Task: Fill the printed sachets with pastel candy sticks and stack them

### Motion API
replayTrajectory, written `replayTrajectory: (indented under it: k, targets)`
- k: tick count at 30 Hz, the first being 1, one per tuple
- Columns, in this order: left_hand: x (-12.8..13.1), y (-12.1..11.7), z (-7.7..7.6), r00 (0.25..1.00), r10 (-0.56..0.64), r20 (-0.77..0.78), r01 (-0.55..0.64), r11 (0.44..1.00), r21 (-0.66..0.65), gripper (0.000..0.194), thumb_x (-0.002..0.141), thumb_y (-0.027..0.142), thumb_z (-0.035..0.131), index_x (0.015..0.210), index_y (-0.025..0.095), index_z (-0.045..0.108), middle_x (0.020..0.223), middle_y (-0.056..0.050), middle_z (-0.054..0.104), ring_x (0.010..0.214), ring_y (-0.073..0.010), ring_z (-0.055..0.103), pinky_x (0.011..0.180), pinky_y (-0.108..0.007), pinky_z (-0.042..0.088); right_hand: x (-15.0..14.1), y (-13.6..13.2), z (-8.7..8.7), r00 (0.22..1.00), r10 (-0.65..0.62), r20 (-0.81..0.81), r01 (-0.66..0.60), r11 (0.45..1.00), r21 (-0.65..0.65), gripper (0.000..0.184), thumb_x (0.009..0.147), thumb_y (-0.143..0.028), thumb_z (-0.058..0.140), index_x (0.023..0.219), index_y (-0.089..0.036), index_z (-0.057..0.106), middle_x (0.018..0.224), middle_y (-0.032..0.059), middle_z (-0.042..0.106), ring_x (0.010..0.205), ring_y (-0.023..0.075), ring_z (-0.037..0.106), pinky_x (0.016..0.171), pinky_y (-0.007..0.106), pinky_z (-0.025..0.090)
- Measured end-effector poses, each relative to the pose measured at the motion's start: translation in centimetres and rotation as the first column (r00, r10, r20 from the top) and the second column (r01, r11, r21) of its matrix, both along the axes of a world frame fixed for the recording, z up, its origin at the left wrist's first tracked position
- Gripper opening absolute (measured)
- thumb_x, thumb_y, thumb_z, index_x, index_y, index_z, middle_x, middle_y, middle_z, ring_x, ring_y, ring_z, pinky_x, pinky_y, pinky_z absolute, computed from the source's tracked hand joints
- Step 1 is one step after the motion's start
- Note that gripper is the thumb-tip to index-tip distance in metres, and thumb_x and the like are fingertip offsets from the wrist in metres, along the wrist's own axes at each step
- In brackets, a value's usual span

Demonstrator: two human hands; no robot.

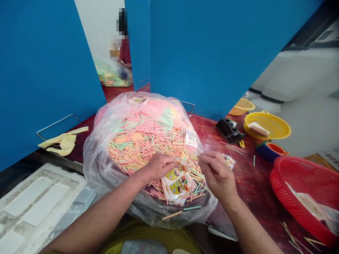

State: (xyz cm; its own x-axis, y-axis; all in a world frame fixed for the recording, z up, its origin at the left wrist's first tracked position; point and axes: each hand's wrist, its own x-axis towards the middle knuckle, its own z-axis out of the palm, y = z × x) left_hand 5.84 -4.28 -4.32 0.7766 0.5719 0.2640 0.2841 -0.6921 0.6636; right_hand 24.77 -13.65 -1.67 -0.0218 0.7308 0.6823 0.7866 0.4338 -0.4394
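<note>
The right hand (217, 173) is pinching a thin straw piece (199, 156), while the left hand (159, 166) is pressing its fingers together. Printed packets (177, 185) are lying just below the hands.

Small workshop, blue partitions (206, 53), red workbench (254, 183), heaped coloured sticks (143, 141)

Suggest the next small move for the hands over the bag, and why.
Probably ease the right hand down toward the printed packets: its fingers are pinched close above them, near the left hand, and short pastel sticks lie heaped around them.
</note>
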Motion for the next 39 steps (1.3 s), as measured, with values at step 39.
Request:
replayTrajectory:
  k: [39]
  targets:
    - [0.0, -4.2, -3.6, 0.956, 0.045, -0.290, 0.085, 0.903, 0.420, 0.014, 0.079, 0.030, 0.052, 0.075, 0.020, 0.062, 0.081, -0.004, 0.060, 0.084, -0.0206, 0.050, 0.075, -0.038, 0.035, -1.0, 7.7, -1.6, 0.703, -0.004, 0.711, 0.231, 0.947, -0.223, 0.025, 0.085, -0.025, 0.039, 0.084, -0.019, 0.063, 0.090, 0.0102, 0.061, 0.087, 0.0238, 0.052, 0.072, 0.037, 0.041]
